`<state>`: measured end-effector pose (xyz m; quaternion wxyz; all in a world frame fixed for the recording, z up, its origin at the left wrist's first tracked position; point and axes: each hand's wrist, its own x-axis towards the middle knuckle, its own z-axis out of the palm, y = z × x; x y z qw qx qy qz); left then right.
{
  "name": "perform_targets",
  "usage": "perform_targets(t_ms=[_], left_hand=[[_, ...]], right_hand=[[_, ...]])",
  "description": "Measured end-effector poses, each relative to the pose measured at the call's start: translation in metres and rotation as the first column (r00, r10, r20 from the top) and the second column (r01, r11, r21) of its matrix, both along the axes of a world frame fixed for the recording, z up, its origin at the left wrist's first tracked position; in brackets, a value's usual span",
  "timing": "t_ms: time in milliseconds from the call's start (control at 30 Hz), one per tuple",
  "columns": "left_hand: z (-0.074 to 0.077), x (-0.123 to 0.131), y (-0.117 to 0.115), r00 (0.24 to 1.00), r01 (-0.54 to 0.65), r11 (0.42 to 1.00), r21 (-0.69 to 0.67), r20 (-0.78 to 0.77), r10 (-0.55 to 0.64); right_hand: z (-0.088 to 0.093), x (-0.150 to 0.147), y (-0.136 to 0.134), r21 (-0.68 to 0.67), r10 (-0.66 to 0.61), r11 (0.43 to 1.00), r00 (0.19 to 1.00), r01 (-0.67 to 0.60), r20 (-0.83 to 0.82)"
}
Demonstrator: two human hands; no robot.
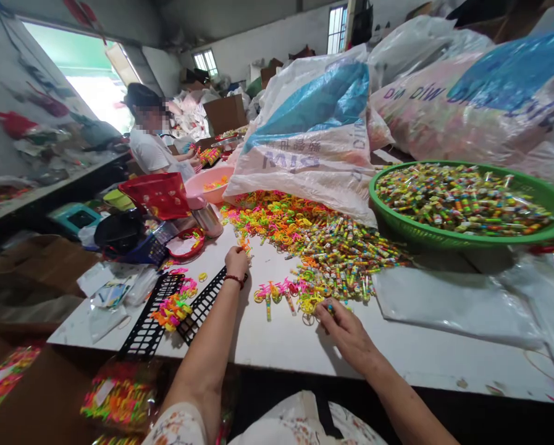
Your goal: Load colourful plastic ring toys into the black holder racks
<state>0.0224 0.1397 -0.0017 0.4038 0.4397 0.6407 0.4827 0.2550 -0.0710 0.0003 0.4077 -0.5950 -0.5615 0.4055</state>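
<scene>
My left hand, with a dark red bead bracelet at the wrist, is closed at the edge of the pile, its fingertips on a small orange plastic toy piece. My right hand is closed near the table's front, its fingers round a small printed tube, mostly hidden. Beside its fingertips lie yellow plastic toy pieces. Between my hands is a short row of pink and yellow toy pieces with tubes. Behind them spread a heap of orange and pink toy pieces and a heap of printed tubes.
A green basket full of tubes stands at right, beside clear plastic bags. A large white-and-blue sack rises behind the heaps. Black mesh strips lie at left, with toys on them. A co-worker sits farther back.
</scene>
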Motion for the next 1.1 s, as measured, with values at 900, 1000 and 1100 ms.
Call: perform_targets(t_ms=[900,1000,1100], left_hand=[[0.01,0.063,-0.17,0.609,0.405,0.903,-0.141,0.779,-0.152],[0.01,0.063,-0.174,0.622,0.488,0.862,-0.133,0.746,-0.237],[0.009,0.066,-0.176,0.657,0.483,0.869,-0.11,0.701,-0.276]], right_hand=[[0.005,-0.017,-0.004,0.018,0.003,1.0,0.945,0.003,-0.327],[0.0,-0.015,-0.003,0.037,-0.013,0.999,0.948,0.026,-0.317],[-0.005,-0.015,-0.002,0.045,-0.042,0.997,0.933,0.062,-0.358]])
